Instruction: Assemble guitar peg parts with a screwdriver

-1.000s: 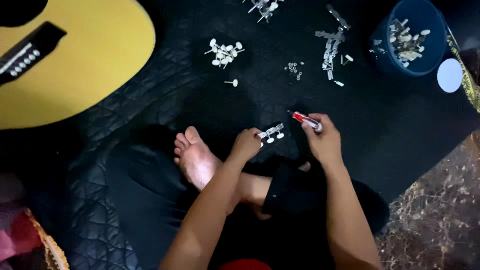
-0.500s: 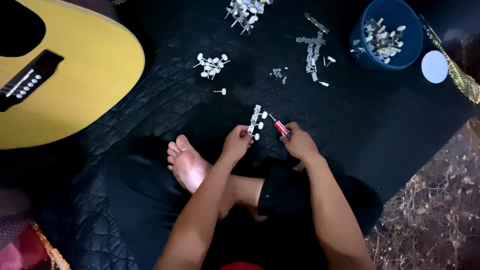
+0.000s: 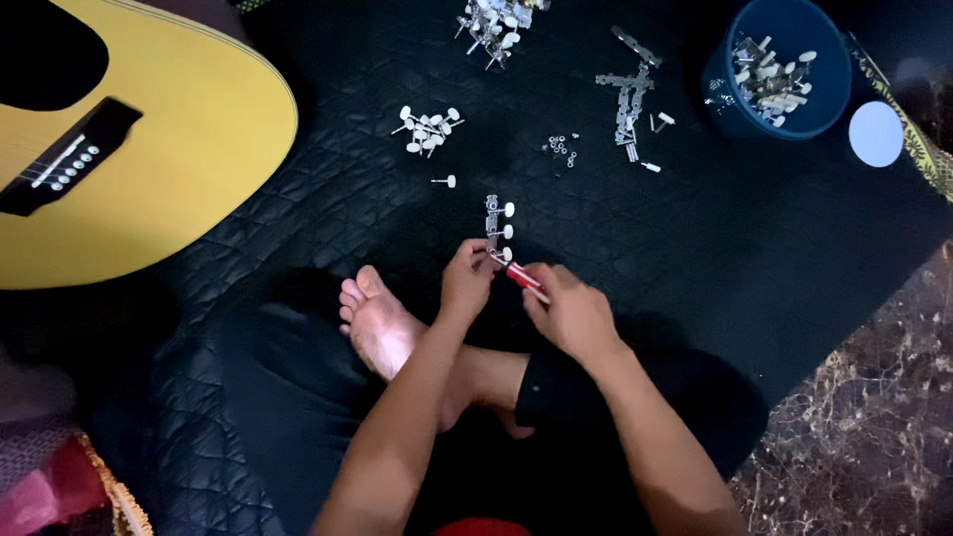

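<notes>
Pinching the lower end of a tuner strip (image 3: 497, 224) in closed left-hand (image 3: 467, 281) fingers, the right hand (image 3: 571, 313) grips a red screwdriver (image 3: 523, 277) — tip at the strip, over the black mat (image 3: 328, 189). Screw work, seemingly; next calls for a steady strip and a seated tip.

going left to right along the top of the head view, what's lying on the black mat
yellow guitar → small pile of white pegs → tiny nuts → metal strips → blue bowl → white lid
</notes>
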